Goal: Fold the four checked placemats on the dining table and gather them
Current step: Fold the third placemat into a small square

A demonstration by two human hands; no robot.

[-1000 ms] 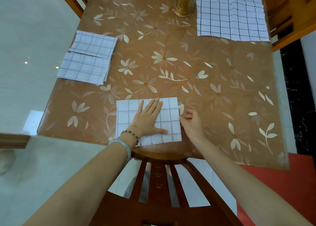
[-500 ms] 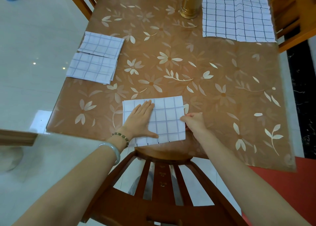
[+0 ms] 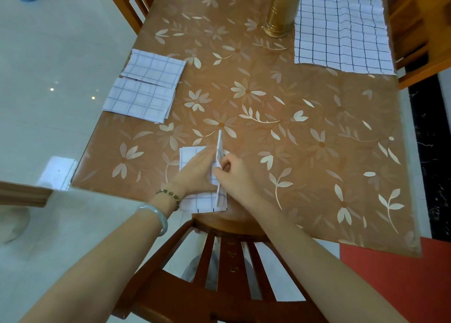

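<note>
A white checked placemat (image 3: 189, 155) lies at the near edge of the table. My left hand (image 3: 196, 173) presses flat on its left half. My right hand (image 3: 230, 172) pinches its right half, which stands lifted on edge, nearly upright over the middle. Two folded placemats rest at the table's left edge, one (image 3: 155, 67) behind the other (image 3: 139, 100), slightly overlapping. An unfolded placemat (image 3: 341, 27) lies flat at the far right corner.
A gold metal bottle (image 3: 280, 12) stands beside the unfolded placemat. The table (image 3: 305, 117) has a brown floral cover. A wooden chair back (image 3: 219, 261) sits right below my hands. Other chairs stand at the far left (image 3: 129, 2) and far right (image 3: 419, 29).
My right hand has taken the placemat's right edge and lifted that half up over the middle. My left hand slid left while still pressing down.
</note>
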